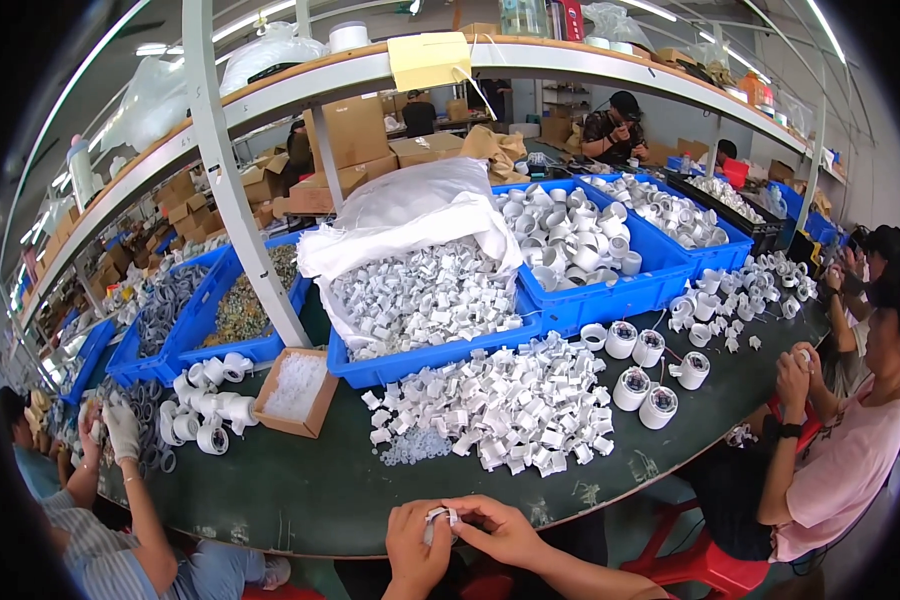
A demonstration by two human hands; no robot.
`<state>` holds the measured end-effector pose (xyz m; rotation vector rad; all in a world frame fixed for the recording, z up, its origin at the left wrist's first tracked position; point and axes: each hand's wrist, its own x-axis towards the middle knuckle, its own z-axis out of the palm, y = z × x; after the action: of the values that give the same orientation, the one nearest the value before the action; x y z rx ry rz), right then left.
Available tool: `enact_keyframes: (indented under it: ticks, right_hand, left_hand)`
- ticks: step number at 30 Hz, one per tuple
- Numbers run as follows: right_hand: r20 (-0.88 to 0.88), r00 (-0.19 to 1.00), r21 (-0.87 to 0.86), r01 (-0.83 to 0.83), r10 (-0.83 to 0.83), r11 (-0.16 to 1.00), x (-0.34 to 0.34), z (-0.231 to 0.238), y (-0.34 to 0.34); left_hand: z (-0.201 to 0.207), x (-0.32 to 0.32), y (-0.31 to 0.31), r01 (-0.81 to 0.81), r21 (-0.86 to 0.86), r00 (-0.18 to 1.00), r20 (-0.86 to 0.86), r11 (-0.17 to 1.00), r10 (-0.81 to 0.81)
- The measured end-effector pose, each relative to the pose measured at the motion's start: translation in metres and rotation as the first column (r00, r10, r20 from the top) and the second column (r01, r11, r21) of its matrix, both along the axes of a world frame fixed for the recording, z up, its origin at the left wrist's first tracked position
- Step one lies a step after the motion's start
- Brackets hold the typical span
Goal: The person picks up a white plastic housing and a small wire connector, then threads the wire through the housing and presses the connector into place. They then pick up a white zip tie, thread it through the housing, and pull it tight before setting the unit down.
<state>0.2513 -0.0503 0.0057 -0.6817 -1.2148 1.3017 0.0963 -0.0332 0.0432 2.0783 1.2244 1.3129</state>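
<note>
Close to the table's near edge, my left hand (416, 550) and my right hand (494, 530) meet, their fingers closed around a small white plastic part (438, 514). Fingers cover most of that part, so its full shape is hidden. Just beyond them spreads a heap of white plastic clip-like pieces (515, 405) on the dark green tabletop (270, 500). Small translucent round pieces (412, 447) lie at the heap's left front. Right of the heap stand several white cylindrical housings (632, 388) with dark insides, some with wires.
Blue bins (435, 363) of white parts line the table's back; a white sack (410, 195) drapes one. A small cardboard box (288, 422) stands left, beside white pipe-like fittings (210, 405). A shelf post (232, 180) rises there. Co-workers sit left (140, 530) and right (850, 450).
</note>
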Motion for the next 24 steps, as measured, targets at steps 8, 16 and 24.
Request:
enact_keyframes:
  ticks: [8, 16, 24]
  right_hand:
    - [0.039, 0.999, 0.031, -0.03, 0.028, 0.999, 0.0034, -0.0004, 0.0005]
    - [0.065, 0.998, 0.042, -0.021, 0.019, 0.999, 0.0032, -0.0065, -0.0005]
    - [0.082, 0.996, 0.063, 0.019, -0.024, 0.998, 0.0003, -0.0048, 0.0004]
  left_hand:
    - [-0.0084, -0.0011, 0.0022, -0.023, 0.051, 0.999, 0.04, 0.998, 0.021]
    - [-0.0081, -0.005, 0.0038, 0.014, 0.055, 0.999, 0.043, 0.998, -0.017]
    - [-0.0111, -0.0057, 0.0054, 0.005, 0.066, 0.999, 0.053, 0.998, -0.009]
